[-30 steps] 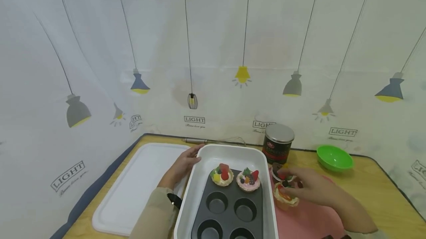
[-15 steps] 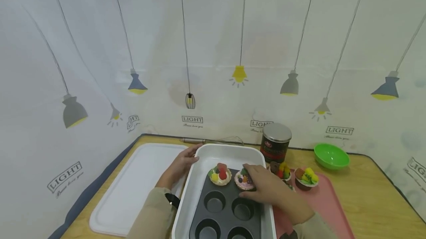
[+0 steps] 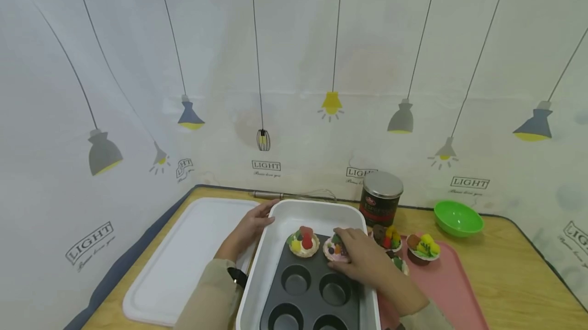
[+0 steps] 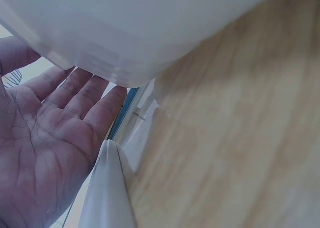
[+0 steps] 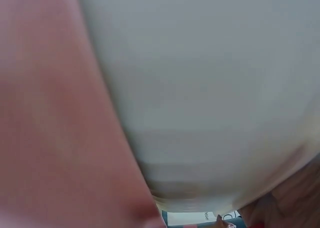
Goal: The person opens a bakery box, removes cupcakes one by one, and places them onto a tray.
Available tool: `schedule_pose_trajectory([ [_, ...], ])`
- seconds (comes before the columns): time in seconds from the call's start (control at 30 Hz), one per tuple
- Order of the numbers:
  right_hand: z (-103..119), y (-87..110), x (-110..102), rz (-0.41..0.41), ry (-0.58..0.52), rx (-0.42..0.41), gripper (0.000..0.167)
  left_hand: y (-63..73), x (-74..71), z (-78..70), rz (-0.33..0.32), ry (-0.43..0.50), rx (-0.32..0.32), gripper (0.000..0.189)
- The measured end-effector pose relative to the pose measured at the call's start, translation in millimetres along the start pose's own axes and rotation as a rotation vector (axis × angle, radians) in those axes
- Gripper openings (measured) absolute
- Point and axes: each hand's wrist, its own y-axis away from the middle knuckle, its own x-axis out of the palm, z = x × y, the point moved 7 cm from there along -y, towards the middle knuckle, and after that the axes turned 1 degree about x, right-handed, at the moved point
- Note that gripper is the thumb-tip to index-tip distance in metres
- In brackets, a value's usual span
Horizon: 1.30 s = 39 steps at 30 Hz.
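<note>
My left hand (image 3: pixel 247 229) holds the left rim of a white deep pan (image 3: pixel 257 274), thumb over the edge and fingers along the outer wall. A dark muffin tin (image 3: pixel 315 285) lies inside the pan. Two fruit tarts fill its far cups, one with yellow and red fruit (image 3: pixel 303 242) and a pink one with berries (image 3: pixel 333 250). My right hand (image 3: pixel 369 262) pinches the pink tart between thumb and fingers, partly covering it. The nearer cups are bare. In the left wrist view, my left fingers (image 4: pixel 82 100) reach beneath the pan's edge.
A pink tray (image 3: pixel 452 289) on the right bears several cupcakes, among them a yellow-topped one (image 3: pixel 423 248). Behind stand an espresso tin (image 3: pixel 380 199) and a green bowl (image 3: pixel 458 217). A white board (image 3: pixel 184 258) lies left; a whisk (image 3: pixel 271 194) lies behind the pan.
My right hand has moved left from the cupcakes on the pink tray to the pink tart in the muffin tin, and has stayed there for the last half second. My left hand stays on the pan.
</note>
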Motion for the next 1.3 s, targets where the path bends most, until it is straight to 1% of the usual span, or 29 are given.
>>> schedule_pose_trajectory([
  [0.13,-1.0,0.2,2.7,-0.01,0.009,-0.003,0.077,2.4,-0.1,-0.7,-0.002,-0.014,-0.002,0.061],
  [0.27,-1.8,-0.7,2.6,-0.029,0.01,0.009,0.075,1.8,-1.2,-0.5,-0.014,-0.016,-0.01,0.061],
  [0.53,-2.6,0.0,2.5,-0.024,0.006,0.043,0.073,0.8,-1.4,0.5,-0.032,-0.007,-0.027,0.058],
  [0.7,-3.1,-0.6,2.7,-0.031,0.011,0.045,0.073,1.4,-1.3,-0.3,-0.035,-0.01,-0.027,0.059],
  [0.87,-2.3,-1.5,0.8,-0.025,0.02,0.039,0.073,1.8,-0.2,-1.7,-0.031,-0.006,-0.025,0.059],
  [1.1,-2.5,-1.7,0.9,0.008,0.008,0.069,0.073,2.1,0.3,-3.1,-0.03,-0.014,-0.023,0.06],
  [1.3,-2.2,-1.9,1.2,0.001,-0.016,0.067,0.072,3.2,0.6,-2.9,-0.033,-0.007,-0.027,0.059],
])
